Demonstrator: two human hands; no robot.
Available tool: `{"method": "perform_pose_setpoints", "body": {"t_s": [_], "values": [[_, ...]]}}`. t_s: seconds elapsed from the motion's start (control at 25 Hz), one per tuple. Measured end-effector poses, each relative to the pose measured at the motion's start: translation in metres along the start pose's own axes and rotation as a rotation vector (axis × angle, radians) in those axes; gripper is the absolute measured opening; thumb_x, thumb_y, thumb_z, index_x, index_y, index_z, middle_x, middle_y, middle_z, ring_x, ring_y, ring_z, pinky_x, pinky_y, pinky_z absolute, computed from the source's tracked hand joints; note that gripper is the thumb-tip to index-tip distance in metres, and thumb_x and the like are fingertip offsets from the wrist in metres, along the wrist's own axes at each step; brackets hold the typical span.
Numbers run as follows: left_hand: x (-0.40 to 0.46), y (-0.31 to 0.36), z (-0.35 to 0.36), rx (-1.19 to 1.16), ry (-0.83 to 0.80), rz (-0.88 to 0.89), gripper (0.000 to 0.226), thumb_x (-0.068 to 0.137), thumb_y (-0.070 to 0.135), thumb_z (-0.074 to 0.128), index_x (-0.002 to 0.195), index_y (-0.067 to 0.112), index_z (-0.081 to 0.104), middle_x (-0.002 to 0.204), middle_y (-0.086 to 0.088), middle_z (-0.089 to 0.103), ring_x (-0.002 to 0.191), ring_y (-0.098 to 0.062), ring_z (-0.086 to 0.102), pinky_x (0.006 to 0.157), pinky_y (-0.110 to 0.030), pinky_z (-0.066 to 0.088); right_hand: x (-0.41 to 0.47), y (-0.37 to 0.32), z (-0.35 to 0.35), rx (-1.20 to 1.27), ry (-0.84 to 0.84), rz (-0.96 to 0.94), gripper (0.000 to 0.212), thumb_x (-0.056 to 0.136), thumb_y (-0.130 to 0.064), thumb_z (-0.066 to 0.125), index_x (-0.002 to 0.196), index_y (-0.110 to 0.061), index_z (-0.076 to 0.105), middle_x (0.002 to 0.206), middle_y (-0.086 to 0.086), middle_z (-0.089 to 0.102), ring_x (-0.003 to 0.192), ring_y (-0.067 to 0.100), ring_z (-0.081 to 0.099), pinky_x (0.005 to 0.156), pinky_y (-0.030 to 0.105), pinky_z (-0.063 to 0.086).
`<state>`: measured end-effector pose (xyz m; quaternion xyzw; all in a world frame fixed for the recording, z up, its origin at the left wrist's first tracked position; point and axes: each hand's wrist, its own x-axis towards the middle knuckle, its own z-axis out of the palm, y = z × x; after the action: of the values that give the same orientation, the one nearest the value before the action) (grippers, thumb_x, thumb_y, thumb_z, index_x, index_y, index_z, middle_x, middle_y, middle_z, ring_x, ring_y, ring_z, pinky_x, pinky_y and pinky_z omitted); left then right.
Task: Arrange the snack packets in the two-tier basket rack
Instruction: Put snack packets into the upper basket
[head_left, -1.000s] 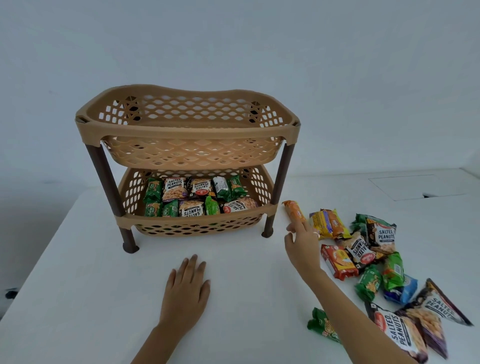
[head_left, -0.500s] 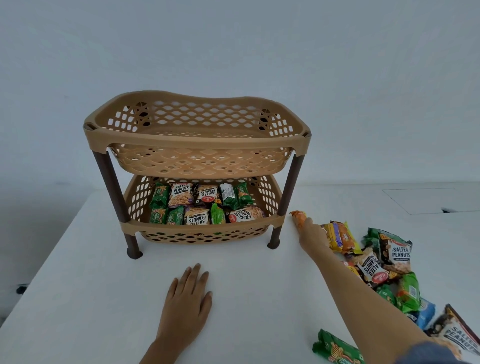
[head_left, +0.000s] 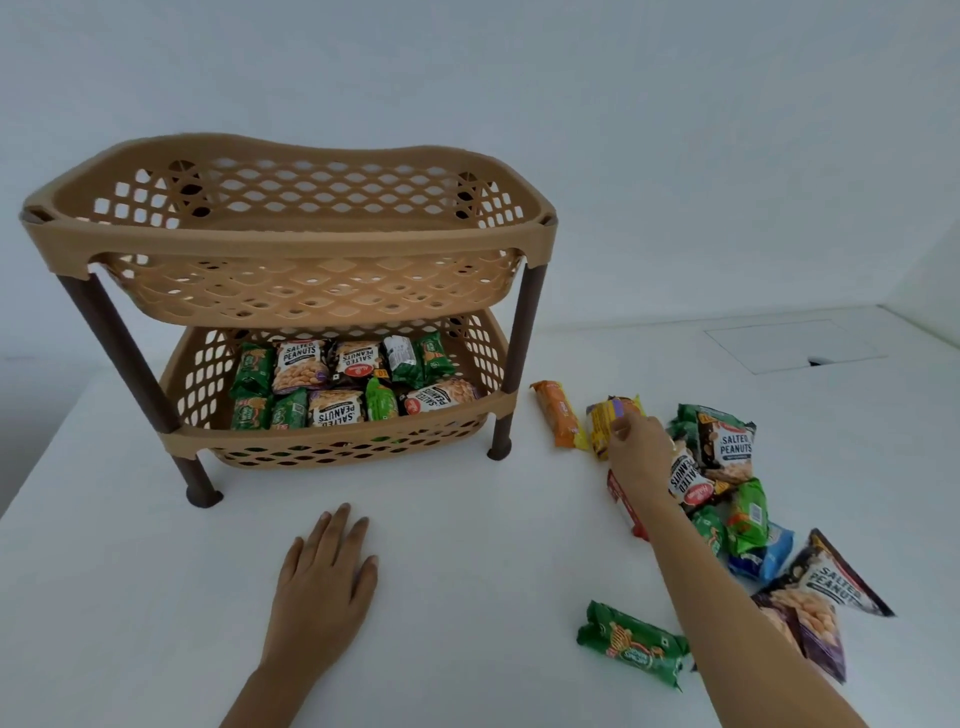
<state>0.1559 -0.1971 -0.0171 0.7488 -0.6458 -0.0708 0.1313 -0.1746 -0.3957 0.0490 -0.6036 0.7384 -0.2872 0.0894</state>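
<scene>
The tan two-tier basket rack (head_left: 311, 241) stands on brown legs at the left. Its upper basket is empty. Its lower basket (head_left: 337, 435) holds several green and salted-peanut packets (head_left: 332, 408) in two rows. An orange packet (head_left: 558, 414) lies alone on the table, right of the rack's front right leg. My right hand (head_left: 644, 454) reaches over the loose pile, its fingers curled on a yellow packet (head_left: 605, 418) that lies next to the orange one. My left hand (head_left: 327, 577) lies flat and empty on the table in front of the rack.
At the right, the loose pile holds salted-peanut packets (head_left: 727, 447), green packets (head_left: 748, 512), a blue one (head_left: 766, 558) and a red one (head_left: 626, 506). A green biscuit packet (head_left: 631, 642) lies apart, near my right forearm. The white table (head_left: 467, 545) meets a wall behind.
My right hand let go of the orange packet, which now lies on the table, and moved right onto the yellow packet. My left hand stayed flat. The camera came closer.
</scene>
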Motion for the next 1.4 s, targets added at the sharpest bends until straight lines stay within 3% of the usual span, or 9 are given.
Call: {"method": "perform_pose_setpoints", "body": {"t_s": [0.16,0.28,0.4,0.56,0.76,0.92,1.12,1.24,1.4], "values": [[-0.001,0.001,-0.003,-0.002,-0.001,0.011,0.075,0.086,0.052,0.01,0.142,0.016,0.044,0.154,-0.006,0.033,0.144,-0.026,0.027,0.115,-0.046,0.025,-0.035,0.024,-0.039,0.049,-0.327,-0.143,0.021,0.086,-0.023,0.067,0.103,-0.01,0.067,0.09,0.004,0.069,0.074,0.015,0.059,0.062,0.023,0.041],[-0.002,0.003,-0.003,0.023,0.014,0.025,0.072,0.087,0.049,0.015,0.139,0.012,0.048,0.15,-0.011,0.039,0.14,-0.031,0.035,0.111,-0.05,0.03,-0.081,0.027,-0.061,0.023,-0.796,-0.228,0.045,0.078,-0.055,0.068,0.113,-0.028,0.062,0.097,-0.012,0.066,0.086,0.003,0.061,0.07,0.018,0.045],[-0.006,0.009,-0.001,0.033,-0.001,-0.034,0.057,0.096,0.04,0.025,0.143,0.014,0.041,0.155,-0.009,0.032,0.144,-0.028,0.028,0.114,-0.05,0.025,-0.116,0.035,-0.074,-0.061,-1.031,-0.2,0.062,0.066,-0.058,0.077,0.12,-0.039,0.053,0.105,-0.016,0.058,0.098,0.006,0.057,0.081,0.022,0.047],[-0.018,0.037,-0.003,-0.189,-0.098,-0.122,0.048,0.097,0.028,0.047,0.143,0.019,0.039,0.158,-0.004,0.023,0.147,-0.021,0.017,0.117,-0.041,0.012,-0.133,0.033,-0.077,-0.16,-0.84,-0.195,0.047,0.071,-0.041,0.078,0.111,-0.023,0.063,0.101,-0.005,0.061,0.089,0.013,0.06,0.074,0.026,0.052],[-0.057,0.122,-0.02,-0.928,-0.385,-0.037,0.034,0.089,0.039,0.061,0.12,0.026,0.056,0.114,0.011,0.064,0.105,-0.002,0.06,0.084,-0.012,0.045,-0.155,-0.002,-0.064,0.448,-0.733,0.064,0.033,0.072,-0.037,0.078,0.09,-0.01,0.068,0.087,0.008,0.072,0.079,0.02,0.07,0.068,0.033,0.06],[-0.058,0.15,-0.022,-1.117,-0.434,-0.108,0.029,0.084,0.045,0.066,0.106,0.029,0.056,0.099,0.003,0.071,0.084,-0.009,0.071,0.071,-0.023,0.058,-0.159,-0.024,-0.056,0.696,-0.871,0.076,0.044,0.071,-0.044,0.078,0.096,-0.01,0.069,0.088,0.004,0.074,0.082,0.016,0.071,0.071,0.03,0.06],[-0.056,0.124,-0.024,-1.14,-0.324,-0.243,0.027,0.082,0.04,0.07,0.101,0.023,0.063,0.092,0.0,0.074,0.083,-0.012,0.071,0.072,-0.025,0.058,-0.09,-0.002,-0.052,0.049,-0.28,-0.082,0.038,0.089,-0.031,0.062,0.118,-0.007,0.056,0.116,0.01,0.059,0.106,0.025,0.056,0.091,0.036,0.045],[-0.059,0.11,-0.029,-1.152,-0.295,-0.279,0.024,0.083,0.034,0.071,0.102,0.023,0.063,0.096,-0.003,0.073,0.087,-0.013,0.07,0.07,-0.022,0.057,-0.064,0.016,-0.044,-0.321,-0.314,0.016,0.051,0.088,-0.021,0.06,0.131,-0.002,0.039,0.129,0.019,0.051,0.115,0.034,0.052,0.092,0.041,0.048],[-0.056,0.097,-0.051,-1.137,-0.208,-0.298,0.022,0.083,0.032,0.071,0.103,0.023,0.064,0.094,0.0,0.073,0.081,-0.007,0.07,0.057,-0.012,0.049,-0.06,0.014,-0.036,-0.157,-0.323,0.159,0.061,0.078,-0.024,0.069,0.125,0.0,0.038,0.109,0.017,0.061,0.097,0.035,0.061,0.071,0.038,0.053]]}}
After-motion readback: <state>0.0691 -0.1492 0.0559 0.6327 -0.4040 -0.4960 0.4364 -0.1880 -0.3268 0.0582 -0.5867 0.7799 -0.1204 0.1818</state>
